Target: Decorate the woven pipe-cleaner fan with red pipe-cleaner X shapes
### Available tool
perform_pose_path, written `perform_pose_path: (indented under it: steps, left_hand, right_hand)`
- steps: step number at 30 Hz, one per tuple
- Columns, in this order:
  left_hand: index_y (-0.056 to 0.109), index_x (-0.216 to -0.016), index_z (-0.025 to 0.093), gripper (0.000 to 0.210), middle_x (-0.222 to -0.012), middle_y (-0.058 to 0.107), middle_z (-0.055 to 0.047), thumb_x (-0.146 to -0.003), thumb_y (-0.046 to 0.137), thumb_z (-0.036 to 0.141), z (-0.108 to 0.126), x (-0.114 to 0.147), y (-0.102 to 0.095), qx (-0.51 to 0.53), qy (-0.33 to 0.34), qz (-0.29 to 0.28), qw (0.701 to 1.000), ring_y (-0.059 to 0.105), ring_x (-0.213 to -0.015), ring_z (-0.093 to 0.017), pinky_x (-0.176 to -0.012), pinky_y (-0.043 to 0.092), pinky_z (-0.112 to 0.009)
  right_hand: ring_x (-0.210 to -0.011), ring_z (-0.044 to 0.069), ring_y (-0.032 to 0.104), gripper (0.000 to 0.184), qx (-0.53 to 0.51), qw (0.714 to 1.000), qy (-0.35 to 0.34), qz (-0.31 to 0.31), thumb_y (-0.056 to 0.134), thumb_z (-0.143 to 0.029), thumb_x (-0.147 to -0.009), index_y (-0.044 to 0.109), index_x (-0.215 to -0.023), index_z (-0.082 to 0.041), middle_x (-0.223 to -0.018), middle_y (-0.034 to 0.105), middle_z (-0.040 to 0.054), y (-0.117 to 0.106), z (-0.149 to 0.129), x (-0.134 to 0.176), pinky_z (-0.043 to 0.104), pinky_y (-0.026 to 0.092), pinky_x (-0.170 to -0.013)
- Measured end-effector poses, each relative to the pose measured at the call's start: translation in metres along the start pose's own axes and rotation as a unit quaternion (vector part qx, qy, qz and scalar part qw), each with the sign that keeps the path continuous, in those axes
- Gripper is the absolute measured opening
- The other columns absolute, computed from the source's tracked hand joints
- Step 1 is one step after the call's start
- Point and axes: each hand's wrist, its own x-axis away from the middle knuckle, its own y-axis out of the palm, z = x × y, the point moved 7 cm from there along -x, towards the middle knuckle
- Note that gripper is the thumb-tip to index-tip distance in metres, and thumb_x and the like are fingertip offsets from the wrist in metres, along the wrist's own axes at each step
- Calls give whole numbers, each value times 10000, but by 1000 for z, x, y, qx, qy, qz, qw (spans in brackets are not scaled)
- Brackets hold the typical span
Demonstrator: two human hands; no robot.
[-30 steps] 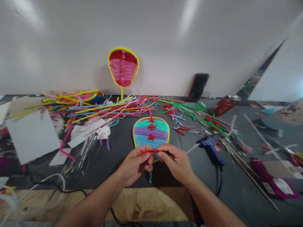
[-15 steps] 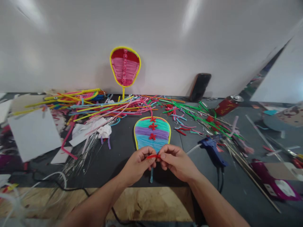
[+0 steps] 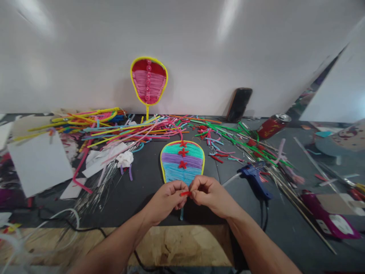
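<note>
Between my left hand (image 3: 168,198) and my right hand (image 3: 209,195) is a short red pipe cleaner piece (image 3: 185,193), pinched by the fingertips of both. My fingers hide most of its shape. Just beyond them a fan-shaped pipe cleaner panel (image 3: 182,173) lies flat on the dark table, banded green, purple and blue inside a yellow rim. Several red star shapes (image 3: 183,152) run down its middle. Its lower part is behind my hands, and the blue handle (image 3: 181,215) shows below them.
A pink fan with yellow rim (image 3: 148,82) stands against the pale wall. Loose pipe cleaners (image 3: 131,131) spread across the back. To the right are a blue glue gun (image 3: 255,179), a red can (image 3: 272,126) and a phone (image 3: 239,104). White card (image 3: 40,163) lies left.
My fingers have shifted on the red pipe cleaner piece, and less of it shows now. My right fingers are more bent. The view has moved slightly.
</note>
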Motion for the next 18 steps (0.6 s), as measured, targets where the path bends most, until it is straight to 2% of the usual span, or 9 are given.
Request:
perform_pose_path:
  steps: [4, 6, 9, 11, 14, 18]
  left_hand:
    - [495, -648, 168, 179, -472, 433, 68, -723, 589, 301, -1, -1, -1, 1, -19, 16, 1000, 325, -433, -57, -445, 244, -188]
    - [481, -639, 175, 182, -478, 445, 63, -743, 566, 298, 1, -1, -5, -4, -7, 46, 999, 341, -439, -64, -456, 267, -191]
    - [502, -672, 186, 156, -539, 504, 45, -785, 534, 290, 12, 3, -16, -79, 70, 133, 985, 417, -486, -89, -505, 324, -204]
    - [545, -707, 195, 107, -592, 542, 38, -791, 543, 262, 22, 10, -21, -163, 138, 188, 959, 468, -536, -105, -557, 351, -213]
    - [594, -718, 212, 58, -637, 580, 29, -773, 577, 222, 30, 18, -22, -245, 201, 217, 923, 513, -585, -122, -605, 364, -218]
    - [607, -717, 225, 49, -657, 604, 18, -758, 593, 203, 32, 21, -23, -264, 218, 228, 912, 534, -598, -135, -601, 372, -219]
  right_hand:
    - [-523, 67, 387, 83, 62, 998, -30, 3, 608, -165, -686, 543, -634, -166, -571, 483, -52, -2, -9, -1, 198, 318, -506]
    - [-537, 78, 417, 89, 69, 996, -50, 35, 610, -237, -750, 572, -708, -169, -605, 503, -38, -8, -15, -1, 203, 349, -514]
    - [-572, 93, 459, 150, 87, 982, -113, 121, 598, -326, -812, 580, -780, -181, -665, 533, -17, -18, -25, 4, 210, 393, -536]
    - [-606, 105, 489, 144, 134, 965, -169, 147, 638, -313, -794, 569, -765, -191, -691, 553, -9, -17, -31, 10, 216, 417, -560]
    - [-633, 122, 536, 141, 234, 931, -250, 123, 700, -268, -751, 577, -766, -201, -707, 593, -1, -1, -38, 16, 231, 446, -587]
    - [-650, 137, 591, 134, 300, 892, -327, 91, 698, -247, -771, 619, -873, -210, -749, 653, 22, 14, -44, 20, 247, 482, -605]
